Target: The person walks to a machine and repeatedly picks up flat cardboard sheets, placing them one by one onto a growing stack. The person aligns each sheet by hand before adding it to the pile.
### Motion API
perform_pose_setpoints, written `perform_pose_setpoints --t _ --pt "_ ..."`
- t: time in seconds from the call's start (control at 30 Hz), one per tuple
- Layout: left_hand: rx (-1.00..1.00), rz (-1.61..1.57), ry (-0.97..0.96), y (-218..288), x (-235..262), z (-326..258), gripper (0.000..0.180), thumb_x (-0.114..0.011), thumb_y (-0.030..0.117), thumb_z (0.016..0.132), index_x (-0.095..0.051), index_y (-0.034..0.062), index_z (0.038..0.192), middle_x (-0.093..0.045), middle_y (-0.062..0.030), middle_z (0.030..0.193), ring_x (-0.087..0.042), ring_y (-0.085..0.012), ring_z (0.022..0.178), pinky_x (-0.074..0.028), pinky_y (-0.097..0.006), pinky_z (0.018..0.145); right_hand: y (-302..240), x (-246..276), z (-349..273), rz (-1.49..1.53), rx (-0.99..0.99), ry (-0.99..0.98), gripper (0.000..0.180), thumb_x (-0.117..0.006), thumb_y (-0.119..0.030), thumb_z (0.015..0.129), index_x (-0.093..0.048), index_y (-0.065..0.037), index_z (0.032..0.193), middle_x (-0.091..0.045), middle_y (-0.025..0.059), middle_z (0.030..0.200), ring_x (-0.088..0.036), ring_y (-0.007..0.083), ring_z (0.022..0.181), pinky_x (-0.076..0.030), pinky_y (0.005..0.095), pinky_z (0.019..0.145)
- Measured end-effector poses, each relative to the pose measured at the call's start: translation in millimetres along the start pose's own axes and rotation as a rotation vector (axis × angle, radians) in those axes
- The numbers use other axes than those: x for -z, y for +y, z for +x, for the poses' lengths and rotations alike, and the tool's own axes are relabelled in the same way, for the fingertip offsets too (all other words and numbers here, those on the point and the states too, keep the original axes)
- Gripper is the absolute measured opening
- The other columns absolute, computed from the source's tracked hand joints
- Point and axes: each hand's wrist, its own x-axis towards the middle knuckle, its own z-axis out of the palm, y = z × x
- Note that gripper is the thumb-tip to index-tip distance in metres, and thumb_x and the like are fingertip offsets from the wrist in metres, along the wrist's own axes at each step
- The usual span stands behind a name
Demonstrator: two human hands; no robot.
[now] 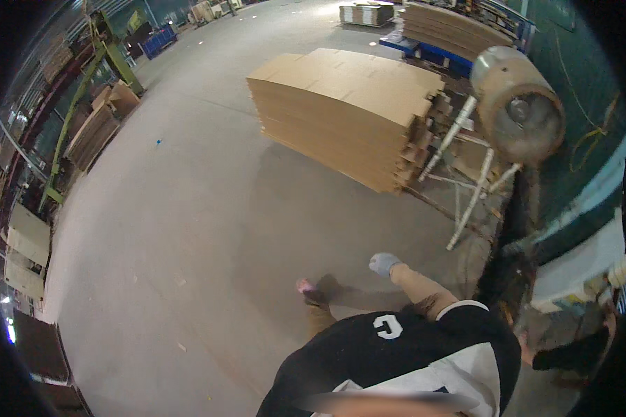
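Note:
My right hand [382, 264], in a pale grey glove, hangs over the grey concrete floor in front of my body. Its fingers look curled in, and nothing shows in them. The bare forearm runs from it back to a black sleeve with a white cuff. My left hand is out of sight. A tall stack of flat brown cardboard sheets [341, 118] lies ahead of the gloved hand, apart from it. Left of the hand, a pinkish shoe tip [305, 285] shows below a brown trouser leg.
A round drum fan [522, 111] on a whitish metal stand [473, 181] is right of the stack. More cardboard [452, 31] lies on a blue frame behind. Green machinery [69, 125] and cardboard pieces [101, 125] line the left. A white box-like thing [577, 271] is at right.

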Motion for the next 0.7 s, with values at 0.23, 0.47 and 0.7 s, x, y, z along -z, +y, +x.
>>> perform_pose_setpoints --t 0.23,0.47,0.7 --pt "0.178 -0.239 0.255 153 159 127 0.023 -0.054 0.031 0.090 -0.064 0.0105 0.095 -0.065 -0.0096 0.088 -0.060 -0.0210 0.075 -0.049 -0.037 0.060 -26 61 179 -0.245 0.124 0.213 0.020 -0.055 -0.023 0.083 -0.066 -0.008 0.091 -0.066 0.0156 0.098 -0.064 0.0341 0.091 -0.051 0.0426 0.079" --pt "-0.362 -0.438 0.054 560 237 375 0.023 -0.052 0.030 0.092 -0.063 0.0102 0.093 -0.066 -0.0100 0.089 -0.060 -0.0200 0.073 -0.048 -0.035 0.056 15 67 285 0.171 -0.520 -0.103 0.033 -0.047 -0.028 0.083 -0.069 -0.009 0.100 -0.066 0.0165 0.108 -0.062 0.0363 0.099 -0.049 0.0449 0.085" --pt "-0.334 -0.240 -0.084 745 203 467 0.034 -0.054 0.032 0.091 -0.067 0.0011 0.093 -0.067 -0.0095 0.078 -0.063 -0.0201 0.066 -0.049 -0.031 0.062 -26 319 572 0.446 -0.620 1.013 0.032 -0.056 -0.023 0.083 -0.066 -0.004 0.106 -0.065 0.0181 0.110 -0.060 0.0336 0.104 -0.047 0.0408 0.091"
